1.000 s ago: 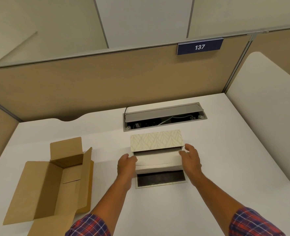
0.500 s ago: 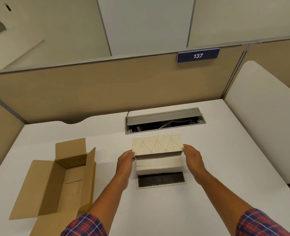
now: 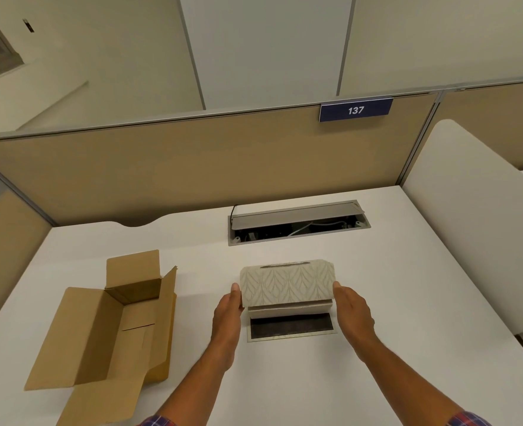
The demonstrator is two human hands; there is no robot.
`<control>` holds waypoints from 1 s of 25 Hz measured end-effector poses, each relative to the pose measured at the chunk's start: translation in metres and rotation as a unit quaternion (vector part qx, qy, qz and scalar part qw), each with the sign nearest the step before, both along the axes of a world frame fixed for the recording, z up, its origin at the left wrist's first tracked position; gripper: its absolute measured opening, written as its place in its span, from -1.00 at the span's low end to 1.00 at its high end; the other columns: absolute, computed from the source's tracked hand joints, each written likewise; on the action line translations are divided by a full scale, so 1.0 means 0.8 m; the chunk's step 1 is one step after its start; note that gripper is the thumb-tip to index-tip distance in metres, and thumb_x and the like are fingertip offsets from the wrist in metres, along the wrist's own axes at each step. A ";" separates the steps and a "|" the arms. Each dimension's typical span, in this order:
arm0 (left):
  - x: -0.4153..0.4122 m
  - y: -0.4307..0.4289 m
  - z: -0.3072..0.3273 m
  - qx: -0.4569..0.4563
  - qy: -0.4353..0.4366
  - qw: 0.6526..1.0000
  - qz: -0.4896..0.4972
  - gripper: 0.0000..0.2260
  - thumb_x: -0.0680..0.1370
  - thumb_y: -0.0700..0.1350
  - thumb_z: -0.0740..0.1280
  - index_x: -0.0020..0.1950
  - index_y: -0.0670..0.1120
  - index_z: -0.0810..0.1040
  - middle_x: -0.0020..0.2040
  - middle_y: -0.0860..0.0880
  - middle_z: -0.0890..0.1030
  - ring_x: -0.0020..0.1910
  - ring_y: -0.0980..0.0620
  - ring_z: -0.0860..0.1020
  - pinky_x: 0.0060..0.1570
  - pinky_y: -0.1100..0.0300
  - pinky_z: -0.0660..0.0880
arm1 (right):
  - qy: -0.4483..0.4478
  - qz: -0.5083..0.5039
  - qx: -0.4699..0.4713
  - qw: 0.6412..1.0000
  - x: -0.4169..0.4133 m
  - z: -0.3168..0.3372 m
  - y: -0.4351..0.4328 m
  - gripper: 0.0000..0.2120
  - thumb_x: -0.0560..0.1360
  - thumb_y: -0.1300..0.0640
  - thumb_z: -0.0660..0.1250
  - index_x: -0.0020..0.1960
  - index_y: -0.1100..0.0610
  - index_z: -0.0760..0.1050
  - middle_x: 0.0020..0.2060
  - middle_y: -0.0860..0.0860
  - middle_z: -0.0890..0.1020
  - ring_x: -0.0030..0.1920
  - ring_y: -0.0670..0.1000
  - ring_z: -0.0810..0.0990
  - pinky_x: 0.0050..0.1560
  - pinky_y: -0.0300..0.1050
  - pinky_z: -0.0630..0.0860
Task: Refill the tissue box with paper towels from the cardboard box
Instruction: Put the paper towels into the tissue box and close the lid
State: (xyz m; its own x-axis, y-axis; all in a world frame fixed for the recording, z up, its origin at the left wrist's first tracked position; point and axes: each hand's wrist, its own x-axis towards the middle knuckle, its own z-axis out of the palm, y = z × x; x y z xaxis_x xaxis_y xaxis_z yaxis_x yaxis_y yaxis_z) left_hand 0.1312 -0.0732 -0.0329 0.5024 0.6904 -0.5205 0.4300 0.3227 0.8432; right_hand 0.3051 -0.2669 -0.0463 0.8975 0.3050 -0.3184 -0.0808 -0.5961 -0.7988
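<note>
While both hands press on its two short ends, the tissue box sits between them on the white bench. The left hand lies flat against the left end, with its fingertips up by the near corner of the box. The right hand lies flat against the right end the same way. The fingers of both hands are out straight, not curled, so the box is squeezed between the two palms.

The box has a pale top with a leaf pattern, and a thin slot runs along the far edge of that top. Just under the patterned part, on the side near the person, a pale layer peeks out between the wrists. It looks like folded paper towels, but I cannot tell for sure. Nearer still, between the two wrists, a flat base with a dark middle lies on the bench.

Well off to the left of the left hand, the cardboard box lies open with its flaps spread out. What shows of its inside is bare brown card.

Past the hands, further from the person, a grey cable hatch is set into the bench with its lid tipped up. Behind that stands a tan wall panel with a blue sign that says 137.

Checked sleeves show at the bottom edge.
</note>
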 end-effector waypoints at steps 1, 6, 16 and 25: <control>-0.002 -0.003 0.000 0.000 0.004 1.000 0.001 -0.44 0.68 0.34 0.05 0.49 0.04 0.50 0.38 -0.01 0.61 0.42 -0.08 0.54 0.45 -0.06 0.40 | -0.005 -0.007 -0.011 1.000 -0.005 -0.003 -0.002 -0.63 0.68 -0.27 0.03 0.00 -0.07 0.49 -0.06 -0.07 0.60 0.01 0.04 0.54 0.38 0.20 0.36; -0.009 -0.017 0.004 -0.011 0.028 0.999 0.013 -0.54 0.68 0.34 0.03 0.32 0.10 0.51 0.26 0.00 0.61 0.24 -0.02 0.55 0.23 0.04 0.40 | -0.014 -0.018 -0.068 0.997 -0.023 -0.016 -0.012 -0.39 0.63 -0.38 -0.05 -0.22 0.02 0.52 -0.22 -0.07 0.65 -0.16 -0.09 0.54 0.17 0.13 0.29; -0.019 -0.036 -0.012 0.001 0.086 0.996 -0.013 -0.68 0.69 0.13 0.30 0.30 -0.06 0.55 0.19 -0.02 0.64 0.11 0.02 0.57 0.11 0.07 0.44 | 0.022 0.020 -0.135 0.990 -0.037 -0.051 -0.023 -0.38 0.61 -0.42 -0.12 -0.04 -0.03 0.54 -0.09 -0.06 0.62 0.00 0.06 0.54 0.15 0.12 0.22; -0.020 -0.043 -0.022 0.011 0.116 0.992 -0.038 -0.71 0.73 -0.03 0.25 0.43 -0.10 0.46 0.36 -0.09 0.59 0.21 -0.05 0.53 0.13 0.07 0.46 | 0.007 0.046 -0.167 0.985 -0.035 -0.077 -0.033 -0.57 0.65 -0.34 -0.06 -0.02 -0.13 0.46 -0.03 -0.06 0.54 0.04 0.04 0.47 0.15 0.15 0.26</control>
State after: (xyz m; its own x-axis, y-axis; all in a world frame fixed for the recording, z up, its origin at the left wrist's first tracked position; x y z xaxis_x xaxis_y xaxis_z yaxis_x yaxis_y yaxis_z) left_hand 0.1152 -0.1079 -0.0509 0.4211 0.6680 -0.6136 0.6362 0.2646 0.7247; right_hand 0.2771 -0.2935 -0.1076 0.8655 0.2604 -0.4279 -0.0247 -0.8311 -0.5556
